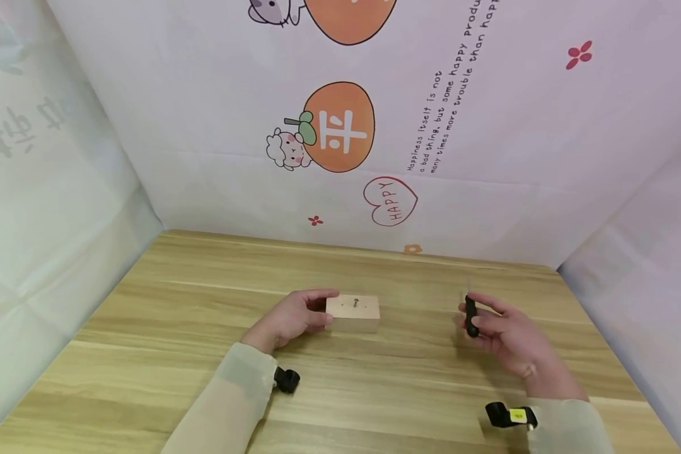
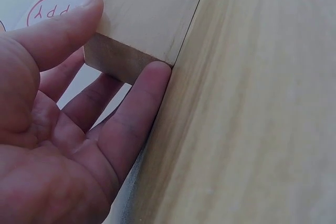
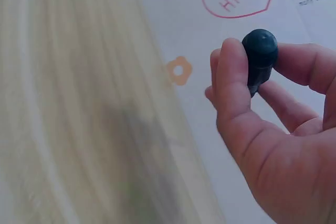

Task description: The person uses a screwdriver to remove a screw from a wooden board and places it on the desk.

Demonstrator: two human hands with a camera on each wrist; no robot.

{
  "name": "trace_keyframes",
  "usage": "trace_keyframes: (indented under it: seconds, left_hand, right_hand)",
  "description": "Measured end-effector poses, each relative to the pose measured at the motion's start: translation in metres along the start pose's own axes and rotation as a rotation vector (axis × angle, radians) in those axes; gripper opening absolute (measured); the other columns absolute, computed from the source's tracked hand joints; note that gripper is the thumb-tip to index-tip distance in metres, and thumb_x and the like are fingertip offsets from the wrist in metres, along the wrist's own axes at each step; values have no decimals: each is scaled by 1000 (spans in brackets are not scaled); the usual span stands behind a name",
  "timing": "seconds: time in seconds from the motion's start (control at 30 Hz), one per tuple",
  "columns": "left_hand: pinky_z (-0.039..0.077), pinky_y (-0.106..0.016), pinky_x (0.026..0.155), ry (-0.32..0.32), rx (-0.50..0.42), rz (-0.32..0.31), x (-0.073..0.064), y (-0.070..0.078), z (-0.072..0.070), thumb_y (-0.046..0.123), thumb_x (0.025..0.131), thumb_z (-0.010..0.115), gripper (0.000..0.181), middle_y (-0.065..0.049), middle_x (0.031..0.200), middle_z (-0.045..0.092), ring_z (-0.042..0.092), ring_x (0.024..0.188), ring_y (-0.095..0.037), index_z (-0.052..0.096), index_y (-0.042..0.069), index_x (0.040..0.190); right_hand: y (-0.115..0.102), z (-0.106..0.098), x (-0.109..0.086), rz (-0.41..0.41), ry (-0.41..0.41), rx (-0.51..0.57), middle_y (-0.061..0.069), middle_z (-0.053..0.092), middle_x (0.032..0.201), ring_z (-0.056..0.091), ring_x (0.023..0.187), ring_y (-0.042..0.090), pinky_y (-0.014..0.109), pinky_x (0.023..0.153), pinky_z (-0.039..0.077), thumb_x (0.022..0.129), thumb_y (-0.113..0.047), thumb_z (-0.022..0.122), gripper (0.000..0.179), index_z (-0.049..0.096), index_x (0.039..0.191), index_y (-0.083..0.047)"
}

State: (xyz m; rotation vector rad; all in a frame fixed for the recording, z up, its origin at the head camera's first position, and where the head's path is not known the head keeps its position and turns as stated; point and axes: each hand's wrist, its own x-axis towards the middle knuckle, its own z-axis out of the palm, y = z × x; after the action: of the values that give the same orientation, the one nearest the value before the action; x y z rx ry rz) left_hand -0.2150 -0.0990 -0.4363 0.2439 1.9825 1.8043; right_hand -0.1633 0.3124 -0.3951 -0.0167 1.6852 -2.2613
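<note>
A small pale wooden block (image 1: 352, 324) lies on the table, a screw (image 1: 355, 302) standing up from the middle of its top between small dark holes. My left hand (image 1: 286, 320) grips the block's left end, thumb at the near side and fingers round the end; the left wrist view shows the thumb (image 2: 63, 32) along one edge. To the right, apart from the block, my right hand (image 1: 507, 334) holds a screwdriver (image 1: 471, 316) by its black handle, its thin shaft pointing away and blurred. The rounded handle end (image 3: 261, 45) shows between thumb and fingers in the right wrist view.
The wood-grain table (image 1: 374, 391) ends at a printed white cloth (image 1: 232, 195) hanging behind it. More white cloth hangs at the left and right sides. Each sleeve carries a small black wrist camera (image 1: 286, 380).
</note>
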Motion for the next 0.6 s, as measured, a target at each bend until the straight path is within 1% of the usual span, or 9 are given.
trace_keyframes:
  seconds: [0.03, 0.07, 0.13, 0.17, 0.27, 0.37, 0.47, 0.53, 0.6]
  left_hand:
    - [55, -35, 83, -1, 1, 0, 1, 0, 0, 1, 90, 73, 51, -13, 131, 56, 61, 103, -22, 62, 15, 138]
    - [55, -35, 84, -3, 0, 1, 1, 1, 0, 1, 90, 74, 51, -13, 131, 56, 60, 103, -22, 62, 15, 138]
    - [55, -36, 84, -4, -2, 0, 2, 1, 0, 1, 89, 74, 52, -13, 131, 56, 61, 103, -22, 62, 14, 138]
    - [55, -36, 84, -2, -5, -1, 2, 1, 0, 1, 89, 74, 52, -13, 131, 57, 61, 103, -22, 62, 14, 138]
    - [55, -37, 85, -7, -4, 0, 2, 1, -1, 1, 89, 74, 52, -13, 130, 57, 61, 103, -22, 62, 14, 138]
    - [55, -36, 85, -13, -8, -1, 2, 1, 0, 1, 89, 74, 53, -13, 130, 57, 61, 104, -22, 61, 14, 139]
    - [55, -36, 85, -15, -9, 0, 1, 1, 0, 1, 89, 74, 53, -13, 130, 57, 61, 104, -22, 61, 14, 139]
    - [55, -36, 84, -11, -8, -1, 1, 1, -1, 1, 89, 74, 53, -12, 130, 57, 61, 104, -22, 61, 14, 139]
    - [55, -36, 84, -8, -8, -2, 1, 1, -1, 1, 90, 73, 53, -12, 130, 57, 61, 104, -22, 61, 14, 139]
  right_hand:
    - [-1, 0, 0, -17, -7, 4, 7, 63, 124, 66, 108, 26, 39, 89, 54, 99, 8, 54, 44, 63, 130, -21]
    - [-3, 1, 0, -31, -15, 3, 6, 64, 124, 66, 108, 25, 39, 89, 54, 99, 7, 54, 42, 65, 129, -21]
    - [-4, 2, 2, -52, -48, 41, 8, 62, 127, 65, 110, 26, 39, 90, 53, 101, 6, 50, 40, 65, 130, -18]
    - [-4, 3, 3, -61, -66, 69, 10, 62, 128, 65, 110, 26, 39, 91, 53, 102, 6, 48, 40, 65, 130, -17]
    - [-5, 5, 5, -82, -133, 195, 16, 61, 129, 64, 111, 29, 39, 93, 51, 104, 8, 39, 42, 64, 132, -11]
    - [-6, 6, 7, -104, -219, 351, 23, 57, 133, 63, 114, 32, 39, 95, 50, 104, 11, 29, 48, 60, 137, -5]
    - [-8, 7, 8, -145, -312, 457, 26, 52, 138, 60, 118, 34, 38, 95, 50, 101, 16, 20, 56, 53, 143, -1]
    - [-9, 9, 8, -176, -358, 486, 26, 50, 141, 59, 119, 34, 38, 95, 50, 98, 19, 17, 60, 49, 146, -1]
    - [-11, 11, 7, -200, -380, 484, 25, 50, 142, 59, 119, 33, 38, 95, 50, 98, 21, 18, 62, 47, 147, -2]
